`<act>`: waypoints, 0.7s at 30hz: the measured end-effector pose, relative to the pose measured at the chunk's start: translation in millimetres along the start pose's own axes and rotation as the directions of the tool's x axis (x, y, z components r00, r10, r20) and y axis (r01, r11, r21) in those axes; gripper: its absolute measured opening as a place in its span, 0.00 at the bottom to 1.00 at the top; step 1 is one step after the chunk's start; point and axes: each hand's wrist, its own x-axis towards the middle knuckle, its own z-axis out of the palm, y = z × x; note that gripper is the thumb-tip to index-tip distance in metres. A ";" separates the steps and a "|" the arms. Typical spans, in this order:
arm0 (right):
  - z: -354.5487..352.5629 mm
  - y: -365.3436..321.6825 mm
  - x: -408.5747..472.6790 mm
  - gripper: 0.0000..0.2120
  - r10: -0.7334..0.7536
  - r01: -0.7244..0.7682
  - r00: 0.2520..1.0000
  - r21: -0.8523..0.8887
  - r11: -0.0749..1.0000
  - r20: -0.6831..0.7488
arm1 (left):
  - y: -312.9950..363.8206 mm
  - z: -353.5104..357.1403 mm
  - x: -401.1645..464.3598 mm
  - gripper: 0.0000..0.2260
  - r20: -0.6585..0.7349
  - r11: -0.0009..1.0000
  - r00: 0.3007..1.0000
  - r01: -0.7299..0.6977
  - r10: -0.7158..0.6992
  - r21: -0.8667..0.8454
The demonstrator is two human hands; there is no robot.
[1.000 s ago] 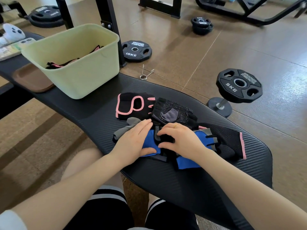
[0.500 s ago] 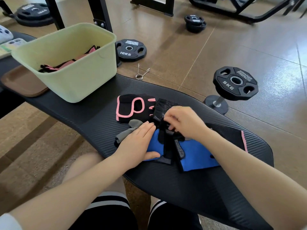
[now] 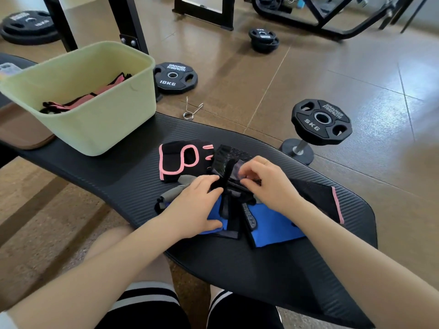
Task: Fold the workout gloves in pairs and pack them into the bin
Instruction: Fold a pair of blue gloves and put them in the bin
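Left hand (image 3: 197, 205) pinches a black wrist strap (image 3: 222, 179) above the blue gloves (image 3: 268, 224); right hand (image 3: 266, 181) fingers curled at the black mesh glove (image 3: 228, 157), grip unclear. Pink-trimmed glove (image 3: 180, 160) just beyond left hand. Green bin (image 3: 102, 119) far left, pink gloves (image 3: 83, 98) inside.

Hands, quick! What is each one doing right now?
Left hand: shut, pinching the black strap of the blue fabric workout glove.
Right hand: fingers curled on dark glove fabric; grip cannot be told.
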 end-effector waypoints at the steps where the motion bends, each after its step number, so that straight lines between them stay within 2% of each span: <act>1: -5.4 2.6 -10.7 0.07 -0.041 0.045 0.995 -0.044 0.998 0.089 | 1.0 -0.2 1.0 0.30 -0.036 0.998 0.999 -0.030 0.032 0.050; 4: -11.6 12.7 -29.4 0.18 -0.024 0.117 0.931 -0.235 0.965 0.363 | 5.8 -0.2 1.8 0.20 -0.071 0.989 0.996 -0.036 0.047 0.142; 6: -6.9 18.3 -33.3 0.23 -0.010 0.120 0.929 -0.275 0.954 0.371 | 9.7 -2.8 2.1 0.16 -0.113 0.981 0.993 -0.019 0.041 0.195; 9: -3.8 19.3 -33.3 0.20 -0.055 0.123 0.963 -0.251 0.960 0.263 | 15.7 3.7 2.9 0.20 -0.138 0.998 0.990 0.033 -0.025 0.059; 11: -11.4 16.6 -29.3 0.14 -0.086 0.130 0.959 -0.151 0.980 0.270 | 21.4 7.1 2.7 0.19 -0.157 0.989 0.976 0.148 -0.150 -0.024; 14: -26.3 10.2 -21.5 0.08 -0.123 0.086 0.932 0.121 0.989 0.342 | 24.3 12.9 4.6 0.17 -0.118 0.964 0.957 0.261 -0.264 -0.045; 17: -31.3 1.8 -14.7 0.08 -0.113 -0.031 0.911 0.341 0.940 0.395 | 18.8 9.5 5.0 0.15 -0.105 0.971 0.967 0.224 -0.232 -0.079; 21: -12.1 -5.0 0.1 0.09 -0.111 -0.022 0.892 0.288 0.957 0.438 | 6.4 5.1 -4.1 0.09 -0.096 0.979 0.986 0.115 -0.133 -0.169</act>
